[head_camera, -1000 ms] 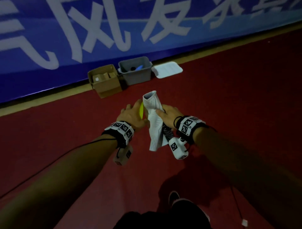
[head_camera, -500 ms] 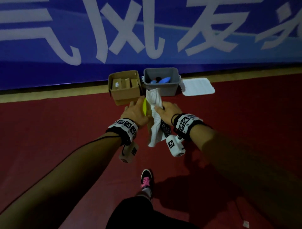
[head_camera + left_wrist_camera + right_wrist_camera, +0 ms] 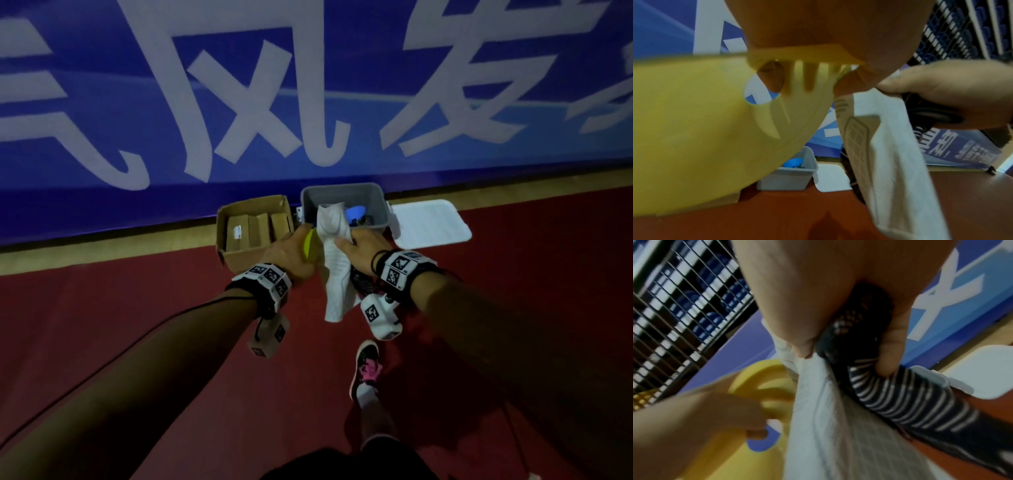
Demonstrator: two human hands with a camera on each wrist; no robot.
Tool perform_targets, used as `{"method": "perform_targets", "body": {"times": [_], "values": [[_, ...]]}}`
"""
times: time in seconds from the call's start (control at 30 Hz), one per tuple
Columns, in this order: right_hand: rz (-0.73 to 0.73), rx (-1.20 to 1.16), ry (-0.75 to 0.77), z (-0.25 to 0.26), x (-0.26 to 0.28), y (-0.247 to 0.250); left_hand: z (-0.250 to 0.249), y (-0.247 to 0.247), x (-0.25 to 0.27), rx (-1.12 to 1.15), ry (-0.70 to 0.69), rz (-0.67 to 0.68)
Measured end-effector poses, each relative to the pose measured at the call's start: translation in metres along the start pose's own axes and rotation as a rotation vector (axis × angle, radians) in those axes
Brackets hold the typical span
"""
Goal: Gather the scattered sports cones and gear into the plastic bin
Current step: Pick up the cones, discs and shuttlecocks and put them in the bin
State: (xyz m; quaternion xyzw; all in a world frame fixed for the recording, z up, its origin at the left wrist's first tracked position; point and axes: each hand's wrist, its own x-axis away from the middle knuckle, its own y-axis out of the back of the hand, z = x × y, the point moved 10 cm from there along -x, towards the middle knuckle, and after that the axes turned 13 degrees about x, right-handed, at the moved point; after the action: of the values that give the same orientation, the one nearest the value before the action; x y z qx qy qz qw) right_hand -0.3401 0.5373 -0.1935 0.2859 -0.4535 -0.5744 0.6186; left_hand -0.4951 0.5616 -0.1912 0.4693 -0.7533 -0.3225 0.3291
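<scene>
Left hand (image 3: 291, 251) grasps yellow cone (image 3: 311, 247) | right hand (image 3: 364, 248) pinches white sock (image 3: 335, 270) plus striped sock (image 3: 906, 399) | gray bin (image 3: 342, 193) at 12 o'clock, near | risk: limp socks slip the pinch, or snag the rim and drape outside.

Cardboard box (image 3: 255, 228) against blue banner (image 3: 137, 102); red floor (image 3: 513, 260)
</scene>
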Motion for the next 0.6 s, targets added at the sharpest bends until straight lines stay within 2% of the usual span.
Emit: {"method": "perform_targets", "body": {"times": [0.1, 0.2, 0.33, 0.4, 0.6], "values": [[0.007, -0.066, -0.050, -0.036, -0.085, 0.014, -0.007, 0.013, -0.077, 0.068, 0.017, -0.058], [0.010, -0.193, -0.106, -0.073, -0.172, 0.031, -0.015, 0.026, -0.150, 0.078, 0.108, -0.069], [0.004, -0.304, -0.185, -0.102, -0.262, 0.082, -0.026, 0.050, -0.250, 0.018, 0.130, -0.064], [-0.024, -0.335, -0.208, -0.115, -0.303, 0.107, -0.028, 0.060, -0.291, 0.034, 0.190, -0.047], [-0.068, -0.259, -0.250, -0.154, -0.414, 0.141, -0.004, 0.043, -0.435, 0.337, 0.312, -0.051]]}}
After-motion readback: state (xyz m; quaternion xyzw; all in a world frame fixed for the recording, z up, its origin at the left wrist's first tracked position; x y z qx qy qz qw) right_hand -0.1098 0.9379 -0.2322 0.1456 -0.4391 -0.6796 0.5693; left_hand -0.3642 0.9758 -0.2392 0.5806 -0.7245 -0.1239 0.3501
